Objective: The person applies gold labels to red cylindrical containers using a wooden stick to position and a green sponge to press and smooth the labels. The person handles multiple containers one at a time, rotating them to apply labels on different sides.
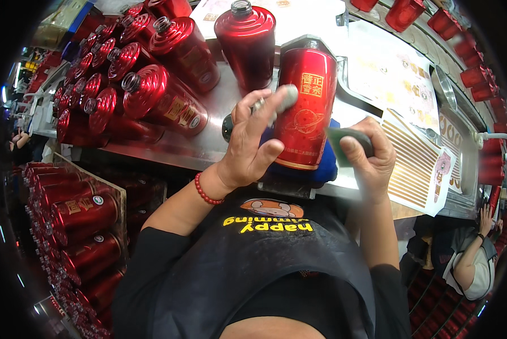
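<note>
A glossy red glass bottle (306, 110) with gold lettering and a gold planet-like drawing lies on a blue cloth (330, 159), its neck pointing away from me. My left hand (253, 137) is at its left side with fingers spread and nothing plainly held. Pale covers are on some of its fingertips, and one overlaps the bottle's edge; whether it touches is unclear. My right hand (374, 159) grips a flat green scraper (340, 146) between thumb and fingers, close to the bottle's lower right side. Behind my left hand shows part of a dark round object (227, 128).
Several red bottles (164, 99) crowd the metal table's left side; another bottle (246, 46) stands behind the lying one. White decal sheets (393, 63) and a gold-striped sheet (410, 165) lie at right. Crated bottles (86, 212) are lower left. Another person (469, 258) is at far right.
</note>
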Tool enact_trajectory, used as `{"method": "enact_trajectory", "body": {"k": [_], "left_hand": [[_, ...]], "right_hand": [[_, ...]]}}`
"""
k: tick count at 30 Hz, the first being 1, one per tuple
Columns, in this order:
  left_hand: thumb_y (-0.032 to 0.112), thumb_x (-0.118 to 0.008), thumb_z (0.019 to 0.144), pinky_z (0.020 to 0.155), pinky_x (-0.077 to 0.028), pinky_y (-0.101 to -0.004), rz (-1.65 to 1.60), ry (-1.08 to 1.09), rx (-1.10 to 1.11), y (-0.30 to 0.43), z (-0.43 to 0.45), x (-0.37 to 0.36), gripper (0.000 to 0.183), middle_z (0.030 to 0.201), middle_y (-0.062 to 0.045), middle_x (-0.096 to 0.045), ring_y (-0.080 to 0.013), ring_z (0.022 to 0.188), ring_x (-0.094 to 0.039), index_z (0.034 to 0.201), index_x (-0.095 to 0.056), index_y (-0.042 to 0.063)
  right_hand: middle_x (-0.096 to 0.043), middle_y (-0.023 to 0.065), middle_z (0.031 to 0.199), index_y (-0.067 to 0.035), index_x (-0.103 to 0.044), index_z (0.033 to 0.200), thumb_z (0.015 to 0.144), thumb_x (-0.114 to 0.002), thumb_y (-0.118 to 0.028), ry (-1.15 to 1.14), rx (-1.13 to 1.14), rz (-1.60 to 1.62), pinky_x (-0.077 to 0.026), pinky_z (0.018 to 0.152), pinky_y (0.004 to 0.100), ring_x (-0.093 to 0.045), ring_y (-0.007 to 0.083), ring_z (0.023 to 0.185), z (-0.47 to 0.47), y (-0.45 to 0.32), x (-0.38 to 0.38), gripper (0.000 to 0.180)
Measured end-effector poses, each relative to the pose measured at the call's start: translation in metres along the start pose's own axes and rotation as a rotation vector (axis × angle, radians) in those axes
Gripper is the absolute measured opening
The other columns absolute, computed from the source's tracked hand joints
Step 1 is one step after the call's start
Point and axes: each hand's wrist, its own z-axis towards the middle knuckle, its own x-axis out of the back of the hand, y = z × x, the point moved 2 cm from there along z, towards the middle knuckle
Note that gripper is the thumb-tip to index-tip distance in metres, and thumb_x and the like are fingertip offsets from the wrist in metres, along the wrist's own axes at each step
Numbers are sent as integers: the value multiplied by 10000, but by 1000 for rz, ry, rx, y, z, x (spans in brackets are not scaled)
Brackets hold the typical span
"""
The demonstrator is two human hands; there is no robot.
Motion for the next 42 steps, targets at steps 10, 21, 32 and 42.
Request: {"method": "enact_trajectory", "body": {"k": [10,21,32,42], "left_hand": [[393,-608,1006,1203,-220,-417,-51,-35,72,-8,4,-13,827,1622,-192,-346,-321,1440,-350,1605,-213,-19],[364,-586,1031,1172,-307,-409,-58,-39,35,-8,5,-11,776,1616,-207,-335,-318,1416,-404,1600,-227,-22],[204,-601,996,956,-436,-484,631,-124,364,-27,-40,25,495,1201,-272,-559,-427,1094,-518,1405,-506,-58],[97,-723,870,947,-440,-497,716,-158,477,-29,-40,21,469,1195,-292,-538,-449,1084,-507,1279,-528,-22]], "right_hand": [[-561,38,863,-90,-754,1011,637,-893,-76,-16,475,-286,-420,670,354,-504,221,766,-10,5,-13,400],[-568,40,841,-98,-731,1008,646,-913,-126,-204,460,-257,-426,683,371,-519,240,752,-26,-5,-5,406],[-671,93,770,-45,-717,908,862,-787,-116,-395,517,-302,-537,649,378,-665,249,686,79,-40,-18,110],[-510,25,783,-161,-686,875,738,-785,-159,-491,823,-577,-443,739,374,-551,196,691,42,-49,-44,169]]}}
